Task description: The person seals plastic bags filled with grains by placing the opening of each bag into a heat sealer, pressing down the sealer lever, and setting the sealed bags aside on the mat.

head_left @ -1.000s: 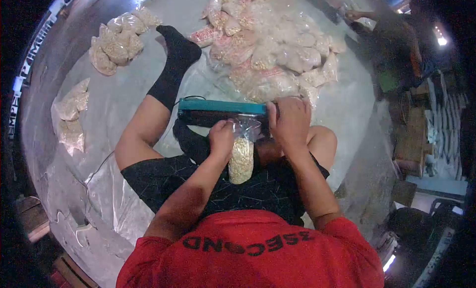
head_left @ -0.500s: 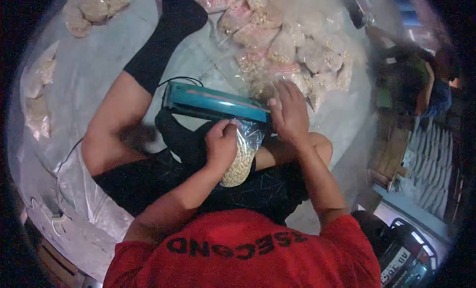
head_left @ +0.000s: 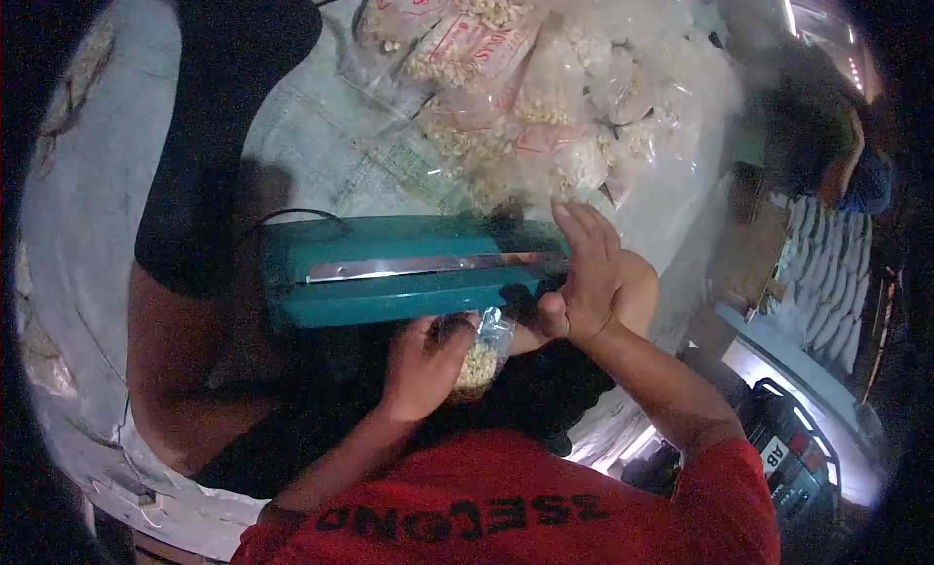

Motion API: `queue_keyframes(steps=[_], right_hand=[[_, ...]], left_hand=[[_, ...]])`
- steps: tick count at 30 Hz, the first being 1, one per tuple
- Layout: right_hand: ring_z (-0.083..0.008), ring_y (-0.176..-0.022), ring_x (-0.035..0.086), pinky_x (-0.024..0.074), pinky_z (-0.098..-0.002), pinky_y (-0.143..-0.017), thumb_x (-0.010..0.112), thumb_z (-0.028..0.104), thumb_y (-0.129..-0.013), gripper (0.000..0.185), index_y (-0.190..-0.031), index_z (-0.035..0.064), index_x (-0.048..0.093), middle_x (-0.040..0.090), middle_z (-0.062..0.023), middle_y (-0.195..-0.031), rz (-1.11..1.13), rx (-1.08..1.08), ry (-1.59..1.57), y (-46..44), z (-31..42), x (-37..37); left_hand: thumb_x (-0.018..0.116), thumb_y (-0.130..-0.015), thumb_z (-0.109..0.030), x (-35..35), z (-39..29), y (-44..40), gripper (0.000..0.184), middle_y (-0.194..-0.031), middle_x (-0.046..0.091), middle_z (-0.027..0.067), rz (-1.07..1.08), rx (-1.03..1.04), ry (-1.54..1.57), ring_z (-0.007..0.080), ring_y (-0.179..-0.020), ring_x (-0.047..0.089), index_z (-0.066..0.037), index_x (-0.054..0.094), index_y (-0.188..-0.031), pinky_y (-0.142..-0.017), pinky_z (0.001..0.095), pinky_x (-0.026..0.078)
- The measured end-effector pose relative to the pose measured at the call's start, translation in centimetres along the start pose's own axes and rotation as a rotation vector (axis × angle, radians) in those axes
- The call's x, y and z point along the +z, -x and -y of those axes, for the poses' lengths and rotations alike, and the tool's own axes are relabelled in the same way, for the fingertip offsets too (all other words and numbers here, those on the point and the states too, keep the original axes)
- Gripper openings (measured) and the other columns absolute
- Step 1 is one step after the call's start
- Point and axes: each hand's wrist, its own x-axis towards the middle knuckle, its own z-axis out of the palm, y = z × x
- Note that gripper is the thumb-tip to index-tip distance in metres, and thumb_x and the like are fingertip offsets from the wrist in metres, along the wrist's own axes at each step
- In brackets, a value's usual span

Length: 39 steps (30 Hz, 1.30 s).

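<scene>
My left hand is closed on the top of a clear bag of pale pieces, just below the near edge of a teal sealer. The bag hangs over my lap. A shiny metal strip runs along the sealer, and a black cord curves from its left end. At the sealer's right end, my right hand has its fingers stretched and its thumb apart, holding nothing.
Filled clear bags, several with red print, lie heaped beyond the sealer on a pale sheet. My sock-covered leg is on the left. Another person is at the upper right.
The view has come closer to the sealer, and its top now shows with the metal strip. My left hand and the bag have come away from its edge; my right hand has opened off its end.
</scene>
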Motion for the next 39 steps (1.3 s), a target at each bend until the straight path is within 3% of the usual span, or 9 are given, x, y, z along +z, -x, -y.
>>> queue_keyframes(steps=[4,9,11,15,23,26,33,37,39], right_hand=[[-0.0432,-0.127,0.049,0.0327,-0.0558,-0.107,0.037,0.078,-0.088,0.093,-0.139,0.0021,0.051,0.055,-0.0199,-0.134,0.004,0.000,0.010,0.4,-0.7,0.5],[-0.0433,-0.123,0.051,0.0352,-0.0541,-0.105,0.038,0.076,-0.091,0.089,-0.138,0.0014,0.053,0.056,-0.0207,-0.133,0.004,-0.013,0.061,-0.2,-0.1,-0.1],[-0.0442,-0.120,0.053,0.0363,-0.0528,-0.105,0.038,0.074,-0.092,0.088,-0.136,0.0004,0.053,0.057,-0.0217,-0.131,-0.038,-0.045,0.084,0.0,0.2,-0.4],[-0.0415,-0.120,0.054,0.0378,-0.0533,-0.104,0.050,0.069,-0.089,0.078,-0.134,0.0057,0.056,0.058,-0.0203,-0.129,-0.033,-0.055,-0.008,0.3,0.4,-0.7],[-0.0380,-0.122,0.053,0.0391,-0.0483,-0.106,0.060,0.057,-0.090,0.065,-0.128,0.0038,0.058,0.058,-0.0192,-0.128,-0.274,-0.093,0.103,2.3,1.9,-1.9],[-0.0404,-0.124,0.053,0.0400,-0.0495,-0.107,0.051,0.063,-0.094,0.073,-0.128,-0.0007,0.058,0.058,-0.0228,-0.131,-0.248,-0.075,0.077,3.0,2.3,-1.5],[-0.0406,-0.124,0.053,0.0399,-0.0504,-0.108,0.049,0.061,-0.094,0.072,-0.130,-0.0014,0.058,0.058,-0.0238,-0.130,-0.175,-0.032,0.047,3.8,3.2,-2.3],[-0.0399,-0.119,0.055,0.0413,-0.0498,-0.104,0.060,0.061,-0.088,0.072,-0.126,-0.0002,0.060,0.060,-0.0223,-0.127,-0.235,-0.046,0.042,3.7,0.9,-3.7],[-0.0423,-0.122,0.054,0.0378,-0.0525,-0.108,0.064,0.061,-0.085,0.073,-0.126,-0.0003,0.061,0.058,-0.0240,-0.132,-0.293,-0.122,-0.028,5.3,3.1,-2.9]], left_hand=[[0.066,-0.092,-0.018,0.3,0.9,-0.8,0.023,-0.105,0.072,0.0131,0.073,-0.008,-0.055,0.0259,-0.101,0.068,-0.003,0.068,-0.110,-0.091,0.0384,0.050],[0.066,-0.094,-0.015,1.4,0.7,0.0,0.018,-0.104,0.072,0.0117,-0.029,0.062,-0.021,0.0217,-0.097,0.068,-0.004,0.069,-0.107,-0.087,0.0358,0.051],[0.065,-0.095,-0.017,1.3,4.7,0.0,0.017,-0.101,0.072,0.0096,-0.055,0.127,-0.056,0.0193,-0.093,0.067,-0.003,0.069,-0.105,-0.083,0.0349,0.051],[0.061,-0.099,-0.019,2.7,1.5,1.5,0.017,-0.093,0.066,0.0023,-0.147,-0.021,0.343,0.0112,-0.082,0.061,-0.004,0.068,-0.102,-0.071,0.0309,0.051],[0.058,-0.096,-0.012,3.5,4.2,0.9,0.016,-0.096,0.067,0.0069,-0.137,0.262,0.343,0.0188,-0.085,0.063,0.001,0.066,-0.101,-0.077,0.0351,0.051],[0.057,-0.097,-0.013,4.3,2.6,2.9,0.017,-0.092,0.067,0.0085,-0.167,0.249,0.373,0.0205,-0.080,0.064,0.002,0.065,-0.099,-0.074,0.0357,0.052],[0.055,-0.099,-0.014,3.5,3.5,2.6,0.019,-0.086,0.067,0.0104,-0.143,0.377,0.225,0.0206,-0.073,0.064,0.001,0.065,-0.093,-0.068,0.0359,0.051],[0.056,-0.098,-0.019,2.6,6.5,-2.6,0.025,-0.086,0.066,0.0092,-0.174,0.465,0.237,0.0207,-0.075,0.063,0.003,0.067,-0.091,-0.067,0.0382,0.050],[0.056,-0.094,-0.025,-0.5,9.2,-6.8,0.029,-0.092,0.069,0.0168,-0.127,0.516,-0.017,0.0299,-0.080,0.065,0.001,0.069,-0.097,-0.074,0.0451,0.050]])
